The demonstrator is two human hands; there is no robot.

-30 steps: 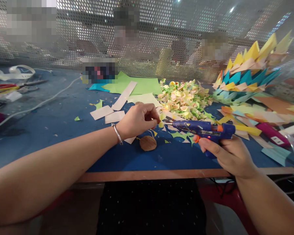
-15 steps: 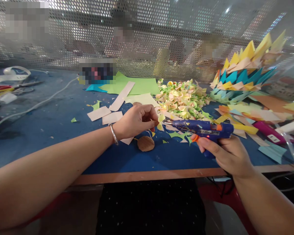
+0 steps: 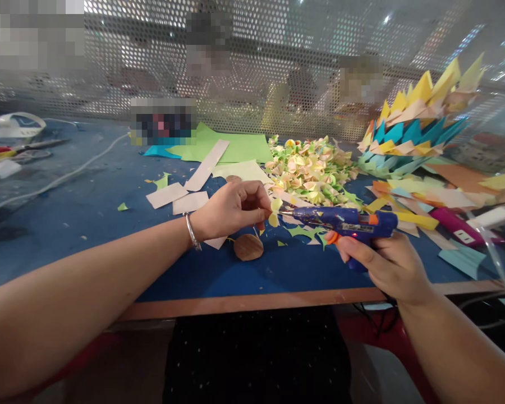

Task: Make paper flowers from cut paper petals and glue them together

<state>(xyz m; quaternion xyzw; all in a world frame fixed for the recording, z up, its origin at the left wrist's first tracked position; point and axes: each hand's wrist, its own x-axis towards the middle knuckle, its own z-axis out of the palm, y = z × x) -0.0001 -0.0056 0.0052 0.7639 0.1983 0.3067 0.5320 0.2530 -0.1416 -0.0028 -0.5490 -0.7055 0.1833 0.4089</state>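
My left hand (image 3: 239,210) pinches a small pale yellow paper flower (image 3: 275,213) between thumb and fingertips. In my right hand (image 3: 389,264) is a blue hot glue gun (image 3: 336,220), held level, with a finger at its orange trigger. Its metal nozzle points left and reaches the flower; whether it touches cannot be made out. Below my left hand, a round wooden disc (image 3: 248,247) lies near the table's front edge. Behind the nozzle rises a heap of small folded paper pieces (image 3: 311,168) in green, yellow and pink.
Pale paper strips (image 3: 207,165) and a green sheet (image 3: 231,145) lie behind my left hand. A spiky folded-paper form (image 3: 416,132) stands at the back right. A magenta power strip (image 3: 457,227) is at right, scissors (image 3: 29,148) and a white cable (image 3: 67,179) at left.
The view has shifted slightly, so everything sits a little further left. Both hands keep their holds, and the flower now appears turned more upright at the nozzle.
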